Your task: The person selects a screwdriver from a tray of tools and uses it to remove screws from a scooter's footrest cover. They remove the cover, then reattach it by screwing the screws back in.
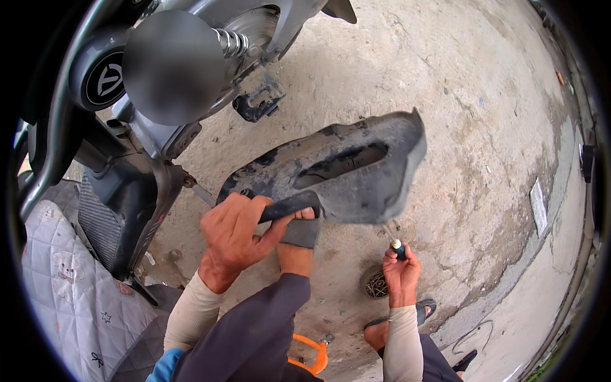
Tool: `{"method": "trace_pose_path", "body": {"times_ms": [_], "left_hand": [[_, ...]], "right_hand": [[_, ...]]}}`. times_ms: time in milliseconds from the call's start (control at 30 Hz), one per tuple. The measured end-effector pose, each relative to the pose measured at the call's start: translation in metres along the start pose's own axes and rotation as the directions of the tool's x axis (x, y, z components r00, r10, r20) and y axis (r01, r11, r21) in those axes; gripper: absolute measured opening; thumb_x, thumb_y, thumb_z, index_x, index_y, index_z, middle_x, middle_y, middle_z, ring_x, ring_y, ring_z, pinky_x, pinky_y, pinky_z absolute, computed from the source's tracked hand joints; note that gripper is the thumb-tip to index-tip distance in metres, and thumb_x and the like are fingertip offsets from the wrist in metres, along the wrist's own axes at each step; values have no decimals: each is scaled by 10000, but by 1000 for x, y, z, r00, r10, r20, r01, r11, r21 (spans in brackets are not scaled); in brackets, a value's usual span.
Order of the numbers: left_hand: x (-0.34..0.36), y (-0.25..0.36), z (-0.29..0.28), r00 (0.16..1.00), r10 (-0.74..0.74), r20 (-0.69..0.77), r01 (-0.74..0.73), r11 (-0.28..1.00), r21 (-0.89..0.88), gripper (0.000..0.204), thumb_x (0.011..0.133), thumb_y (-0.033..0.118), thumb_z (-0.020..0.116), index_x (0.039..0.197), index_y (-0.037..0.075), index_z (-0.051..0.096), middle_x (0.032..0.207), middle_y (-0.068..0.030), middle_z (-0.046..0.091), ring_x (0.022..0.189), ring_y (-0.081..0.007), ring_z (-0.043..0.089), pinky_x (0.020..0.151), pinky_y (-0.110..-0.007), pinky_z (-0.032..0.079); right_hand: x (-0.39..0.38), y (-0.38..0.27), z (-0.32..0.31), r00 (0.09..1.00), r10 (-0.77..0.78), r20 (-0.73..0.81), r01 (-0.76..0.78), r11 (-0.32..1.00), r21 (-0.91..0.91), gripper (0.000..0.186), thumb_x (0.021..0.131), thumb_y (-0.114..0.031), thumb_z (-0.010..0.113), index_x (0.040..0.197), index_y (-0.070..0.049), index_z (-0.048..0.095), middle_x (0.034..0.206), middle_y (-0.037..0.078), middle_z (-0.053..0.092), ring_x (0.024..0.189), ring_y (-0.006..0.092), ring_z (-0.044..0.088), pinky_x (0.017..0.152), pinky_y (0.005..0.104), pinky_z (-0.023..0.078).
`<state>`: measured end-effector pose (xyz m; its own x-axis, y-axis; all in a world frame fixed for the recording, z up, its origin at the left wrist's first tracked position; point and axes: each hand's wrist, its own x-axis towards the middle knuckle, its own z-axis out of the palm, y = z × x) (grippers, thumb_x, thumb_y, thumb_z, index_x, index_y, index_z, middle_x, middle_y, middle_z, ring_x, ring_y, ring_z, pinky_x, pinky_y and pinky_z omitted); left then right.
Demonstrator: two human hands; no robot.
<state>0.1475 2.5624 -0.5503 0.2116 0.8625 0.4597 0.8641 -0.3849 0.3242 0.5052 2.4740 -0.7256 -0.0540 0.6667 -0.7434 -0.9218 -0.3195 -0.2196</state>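
Note:
My left hand (235,232) is closed around the narrow black arm of a dusty plastic mudguard (350,197). The mudguard is tilted over the ground, with a long slot through its middle. In my right hand (402,270) is a screwdriver (398,247), gripped by its dark handle near the pale collar. Its thin shaft points up toward the mudguard's lower edge; whether the tip touches it, I cannot tell. Beside my right wrist a round container (374,280) of small screws stands on the ground.
A scooter (127,153) stands at the left, its spring and wheel at the top. A quilted cover (76,286) hangs near it. An orange-framed object (312,356) lies between my legs. A whitish flat scrap (538,207) lies on the concrete at right, near a pipe along the edge.

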Motion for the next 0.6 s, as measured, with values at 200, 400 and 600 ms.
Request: {"method": "trace_pose_path", "body": {"times_ms": [200,400,600], "left_hand": [[12,33,-46,989,141,47,-138,989,-45,424,740,185,852,1057,5,636,761,-57,607,601,-167,548,503,-285,393],[-2,36,-60,972,216,90,-210,975,-71,239,853,140,723,1076,77,664,807,-83,635,600,-141,513,508,-270,331],[-4,35,-60,953,300,31,-295,948,-118,285,784,65,724,1063,85,672,820,-95,639,586,-134,466,510,-275,320]], "right_hand": [[9,6,-2,992,-19,-128,24,999,35,190,839,-139,630,1005,-44,628,939,114,651,740,223,540,614,279,454],[6,7,-11,994,17,-105,-9,997,82,189,845,-140,627,1006,-41,628,945,115,653,743,224,543,617,279,455],[10,3,-8,996,-2,-94,12,994,110,188,850,-140,625,1008,-38,628,952,115,655,747,224,546,619,279,456]]}}
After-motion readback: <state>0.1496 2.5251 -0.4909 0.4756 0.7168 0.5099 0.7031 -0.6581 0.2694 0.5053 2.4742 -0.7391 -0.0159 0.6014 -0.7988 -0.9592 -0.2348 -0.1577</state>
